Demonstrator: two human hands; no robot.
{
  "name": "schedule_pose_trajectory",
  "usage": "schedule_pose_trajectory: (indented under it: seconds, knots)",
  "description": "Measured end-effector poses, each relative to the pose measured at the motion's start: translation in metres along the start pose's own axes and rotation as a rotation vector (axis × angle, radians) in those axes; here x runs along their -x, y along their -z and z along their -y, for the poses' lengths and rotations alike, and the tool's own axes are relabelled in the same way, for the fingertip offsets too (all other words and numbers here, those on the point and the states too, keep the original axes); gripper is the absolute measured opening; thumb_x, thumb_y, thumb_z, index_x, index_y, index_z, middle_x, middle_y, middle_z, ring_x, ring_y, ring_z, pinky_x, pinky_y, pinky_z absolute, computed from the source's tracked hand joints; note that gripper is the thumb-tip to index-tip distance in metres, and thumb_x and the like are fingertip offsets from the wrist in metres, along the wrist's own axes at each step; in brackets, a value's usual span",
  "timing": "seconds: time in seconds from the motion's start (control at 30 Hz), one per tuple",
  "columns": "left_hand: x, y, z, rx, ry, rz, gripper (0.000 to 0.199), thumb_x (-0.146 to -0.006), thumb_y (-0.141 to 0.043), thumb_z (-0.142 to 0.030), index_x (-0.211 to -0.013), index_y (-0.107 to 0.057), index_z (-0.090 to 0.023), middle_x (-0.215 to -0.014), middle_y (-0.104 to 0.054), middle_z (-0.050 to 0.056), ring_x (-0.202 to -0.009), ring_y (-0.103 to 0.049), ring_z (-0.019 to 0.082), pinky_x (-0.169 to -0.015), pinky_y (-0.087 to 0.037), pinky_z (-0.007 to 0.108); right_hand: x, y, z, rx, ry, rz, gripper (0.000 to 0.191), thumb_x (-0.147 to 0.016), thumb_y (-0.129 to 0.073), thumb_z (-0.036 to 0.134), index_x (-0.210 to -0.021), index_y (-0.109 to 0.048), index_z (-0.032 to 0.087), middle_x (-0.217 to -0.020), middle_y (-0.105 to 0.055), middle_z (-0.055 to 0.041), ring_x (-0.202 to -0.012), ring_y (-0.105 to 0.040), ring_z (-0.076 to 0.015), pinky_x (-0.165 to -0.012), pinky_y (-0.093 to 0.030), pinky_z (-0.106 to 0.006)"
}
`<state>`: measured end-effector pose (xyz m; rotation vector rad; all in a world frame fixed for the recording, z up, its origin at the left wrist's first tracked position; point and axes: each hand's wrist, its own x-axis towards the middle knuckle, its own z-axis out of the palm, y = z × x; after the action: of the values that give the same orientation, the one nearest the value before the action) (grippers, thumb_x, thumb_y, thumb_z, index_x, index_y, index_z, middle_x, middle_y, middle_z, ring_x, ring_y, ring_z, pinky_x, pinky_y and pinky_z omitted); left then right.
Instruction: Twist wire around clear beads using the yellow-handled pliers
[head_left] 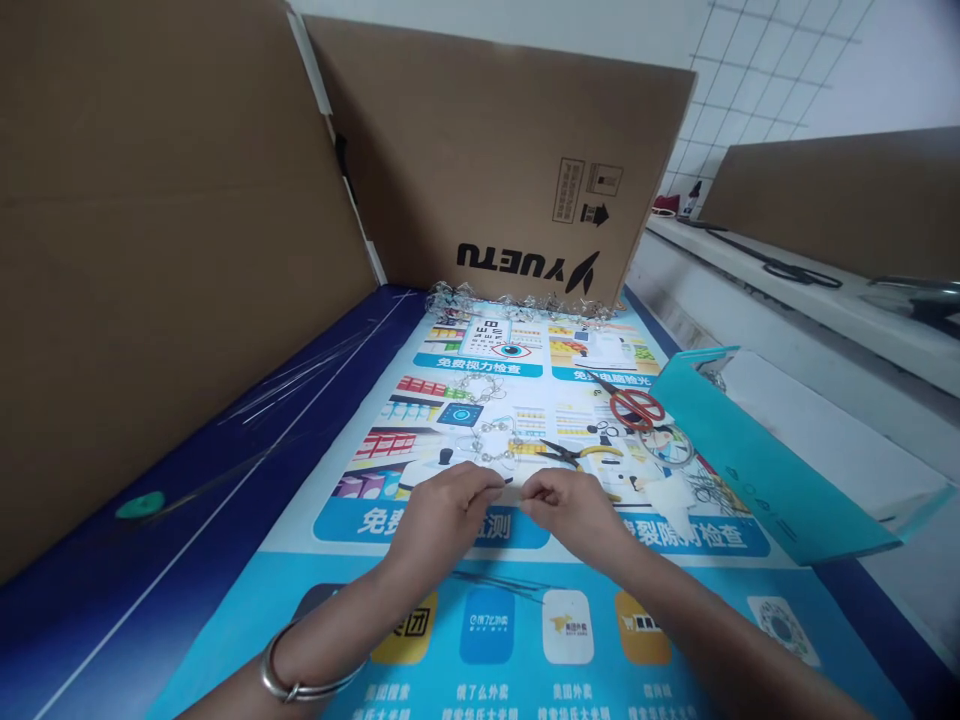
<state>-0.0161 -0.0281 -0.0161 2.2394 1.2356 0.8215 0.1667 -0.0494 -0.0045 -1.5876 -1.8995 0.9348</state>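
My left hand (454, 500) is closed in a pinch at the middle of the printed mat. Facing it, my right hand (566, 505) pinches too, its fingertips a small gap away. Between and just beyond the fingertips lies a strand of clear beads (495, 428), its near ends running down to the fingers; the thin ends themselves are hard to make out. Black-jawed pliers with yellow handles (581, 455) lie open just beyond my right hand. Another ring of clear beads (478, 387) rests farther back. Several dark thin wires (506, 582) lie on the mat below my hands.
Red-handled scissors (636, 408), a clear round dish (666, 445) and a tangle of wire (709, 490) lie right. A turquoise box (780, 480) stands beside them. Beaded pieces (517, 305) line the cardboard wall (495, 150). A green-tagged item (140, 505) lies left.
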Motion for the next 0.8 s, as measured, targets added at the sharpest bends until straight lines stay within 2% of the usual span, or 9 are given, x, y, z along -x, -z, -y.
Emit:
schedule_pose_trajectory:
  seconds: [0.07, 0.2, 0.3, 0.37, 0.5, 0.8]
  knots:
    - [-0.002, -0.001, 0.003, 0.195, 0.137, 0.006, 0.015, -0.081, -0.05, -0.02, -0.082, -0.065, -0.021, -0.078, -0.063, 0.001, -0.072, -0.056, 0.016, -0.064, -0.042, 0.026, -0.003, -0.006, -0.003, -0.144, -0.046, 0.022, 0.012, -0.079, -0.05, 0.028, -0.08, -0.056, 0.018, -0.061, -0.057, 0.0017, -0.057, -0.056, -0.0129, -0.051, -0.041, -0.023]
    - [-0.006, -0.005, 0.005, 0.659, 0.399, 0.084, 0.012, -0.077, -0.056, -0.029, -0.08, -0.062, -0.018, -0.064, -0.056, -0.002, -0.053, -0.048, 0.011, -0.051, -0.039, 0.023, -0.006, -0.013, -0.004, -0.436, -0.101, 0.047, 0.021, -0.078, -0.053, 0.037, -0.083, -0.053, 0.017, -0.065, -0.059, 0.0004, -0.061, -0.06, -0.0136, -0.056, -0.048, -0.026]
    - [-0.008, -0.007, 0.002, 0.917, 0.456, 0.1, 0.014, -0.075, -0.06, -0.03, -0.078, -0.06, -0.016, -0.062, -0.053, -0.002, -0.054, -0.047, 0.01, -0.053, -0.04, 0.023, -0.008, -0.014, -0.003, -0.768, -0.151, 0.047, 0.023, -0.071, -0.064, 0.036, -0.078, -0.055, 0.016, -0.065, -0.057, 0.0015, -0.058, -0.057, -0.0119, -0.057, -0.048, -0.027]
    - [-0.008, -0.006, -0.001, 1.023, 0.473, 0.098, 0.014, -0.076, -0.061, -0.03, -0.076, -0.059, -0.015, -0.061, -0.053, -0.002, -0.055, -0.046, 0.01, -0.054, -0.039, 0.023, -0.009, -0.014, -0.002, -0.872, -0.161, 0.042, 0.022, -0.07, -0.068, 0.035, -0.075, -0.057, 0.016, -0.064, -0.057, 0.0013, -0.058, -0.057, -0.0117, -0.058, -0.048, -0.027]
    - [-0.009, -0.006, -0.004, 1.1, 0.484, 0.084, 0.013, -0.077, -0.06, -0.027, -0.074, -0.058, -0.015, -0.061, -0.054, -0.002, -0.056, -0.046, 0.009, -0.054, -0.037, 0.021, -0.011, -0.015, -0.003, -0.91, -0.157, 0.034, 0.021, -0.072, -0.068, 0.034, -0.076, -0.059, 0.016, -0.064, -0.06, -0.0003, -0.06, -0.057, -0.0127, -0.06, -0.048, -0.028]
    - [-0.01, -0.009, -0.003, 1.104, 0.505, 0.096, 0.013, -0.077, -0.059, -0.028, -0.073, -0.056, -0.016, -0.062, -0.058, -0.001, -0.056, -0.048, 0.01, -0.056, -0.037, 0.022, -0.012, -0.017, -0.002, -0.928, -0.163, -0.006, 0.023, -0.071, -0.068, 0.036, -0.075, -0.058, 0.016, -0.064, -0.06, -0.0002, -0.061, -0.057, -0.0128, -0.061, -0.047, -0.028]
